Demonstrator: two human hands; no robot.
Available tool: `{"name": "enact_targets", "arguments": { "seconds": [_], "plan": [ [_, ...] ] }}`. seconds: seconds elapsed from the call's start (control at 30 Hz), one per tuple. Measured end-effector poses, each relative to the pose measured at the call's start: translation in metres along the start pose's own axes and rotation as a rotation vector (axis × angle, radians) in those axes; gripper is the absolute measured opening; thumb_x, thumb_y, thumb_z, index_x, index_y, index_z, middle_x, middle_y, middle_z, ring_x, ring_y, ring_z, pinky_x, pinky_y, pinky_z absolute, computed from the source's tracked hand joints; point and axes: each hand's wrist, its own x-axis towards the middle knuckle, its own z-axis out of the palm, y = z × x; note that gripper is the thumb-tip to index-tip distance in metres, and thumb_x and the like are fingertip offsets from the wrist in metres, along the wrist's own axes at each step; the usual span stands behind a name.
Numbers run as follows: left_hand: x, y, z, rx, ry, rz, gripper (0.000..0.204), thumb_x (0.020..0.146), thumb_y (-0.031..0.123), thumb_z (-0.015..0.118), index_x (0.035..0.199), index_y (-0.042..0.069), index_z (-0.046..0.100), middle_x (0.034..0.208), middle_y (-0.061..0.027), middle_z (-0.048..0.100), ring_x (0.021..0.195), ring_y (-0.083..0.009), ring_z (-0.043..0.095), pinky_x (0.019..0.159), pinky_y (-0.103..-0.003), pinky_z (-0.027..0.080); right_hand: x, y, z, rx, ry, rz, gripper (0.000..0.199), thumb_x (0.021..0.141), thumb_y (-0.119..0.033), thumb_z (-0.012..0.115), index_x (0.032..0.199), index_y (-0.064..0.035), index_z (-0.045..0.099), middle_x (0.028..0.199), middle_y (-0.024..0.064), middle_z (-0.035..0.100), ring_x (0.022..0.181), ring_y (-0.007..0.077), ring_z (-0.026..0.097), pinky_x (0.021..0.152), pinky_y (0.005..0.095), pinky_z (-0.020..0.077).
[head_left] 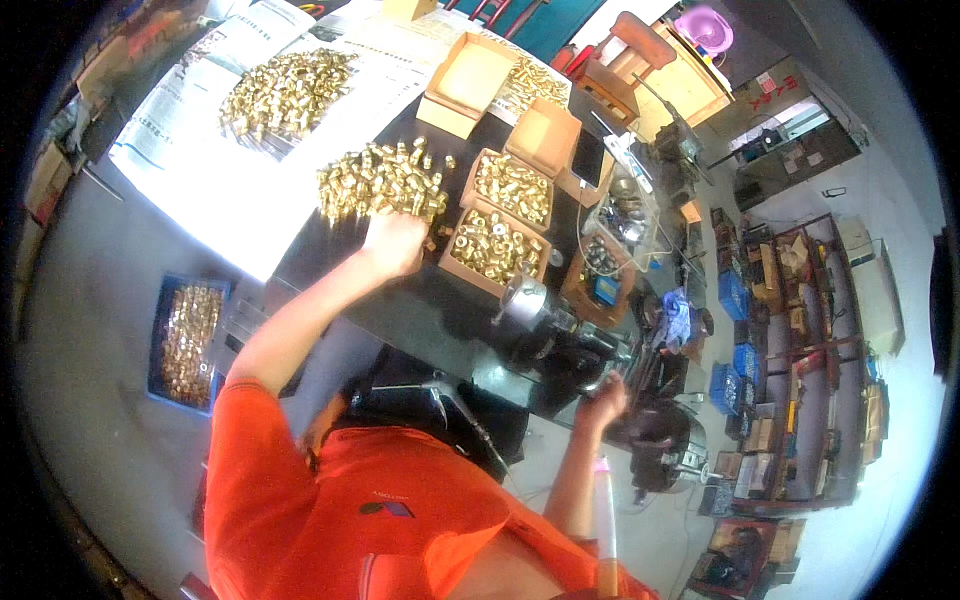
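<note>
My left hand (pixel 397 243) is at the near edge of a heap of small brass fittings (pixel 385 180) on the dark bench. Its fingers are curled in against the heap, and what they pinch is hidden. My right hand (pixel 603 402) is closed on a small handle on the near side of a bench lathe (pixel 570 340). The lathe's round metal chuck (pixel 524 298) points toward the brass parts. Between the hands stand two open cardboard boxes, the nearer box (pixel 470 272) and the farther box (pixel 470 185), both full of brass fittings.
Newspaper (pixel 200 190) bears another brass heap (pixel 285 95). Empty cardboard boxes (pixel 470 80), a phone (pixel 587 158) and a clear tub (pixel 625 215) of metal parts stand farther back. A blue crate (pixel 160 385) of parts sits on the floor at left; shelving (pixel 830 370) stands at right.
</note>
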Motion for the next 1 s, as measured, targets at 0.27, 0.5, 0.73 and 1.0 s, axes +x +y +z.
{"name": "enact_targets", "arguments": {
  "seconds": [0.27,0.5,0.73,1.0],
  "plan": [
    [-0.038,0.004,0.0,-0.294,0.137,-0.099,0.015,0.067,0.018,0.062,0.072,0.005,0.057,0.068,-0.0144,0.06,0.064,-0.0267,0.061,0.056,-0.04,0.048,0.002,-0.003,-0.013,-0.011,-0.104,0.046,0.011,0.08,-0.013,0.049,0.079,-0.0048,0.055,0.069,-0.0003,0.052,0.057,0.0071,0.045,0.046,0.0207,0.0345],
    [-0.037,0.042,-0.037,-1.581,-0.153,0.148,0.014,0.079,0.006,0.058,0.089,-0.003,0.056,0.074,-0.0102,0.061,0.063,-0.0137,0.059,0.057,-0.025,0.049,-0.004,-0.005,0.0,-0.003,-0.004,0.033,0.013,0.082,-0.014,0.046,0.081,-0.0025,0.052,0.06,-0.0043,0.038,0.048,0.0042,0.031,0.042,0.0179,0.0239],
    [-0.033,0.079,-0.041,-1.639,-0.056,0.208,0.014,0.083,0.008,0.056,0.085,-0.005,0.058,0.073,-0.0097,0.061,0.061,-0.0122,0.058,0.054,-0.023,0.048,-0.005,-0.003,-0.003,0.024,-0.002,0.024,0.014,0.083,-0.013,0.046,0.082,-0.0011,0.054,0.061,-0.0026,0.041,0.048,0.0051,0.031,0.042,0.0188,0.0247],
    [-0.031,0.078,-0.044,-1.597,-0.105,0.179,0.008,0.081,0.003,0.057,0.084,-0.004,0.056,0.072,-0.008,0.06,0.059,-0.0114,0.057,0.055,-0.023,0.047,-0.012,-0.011,-0.002,-0.011,0.017,0.026,0.015,0.084,-0.013,0.045,0.086,-0.0004,0.052,0.06,-0.0025,0.038,0.049,0.0062,0.03,0.042,0.02,0.0235]
  ]
}}
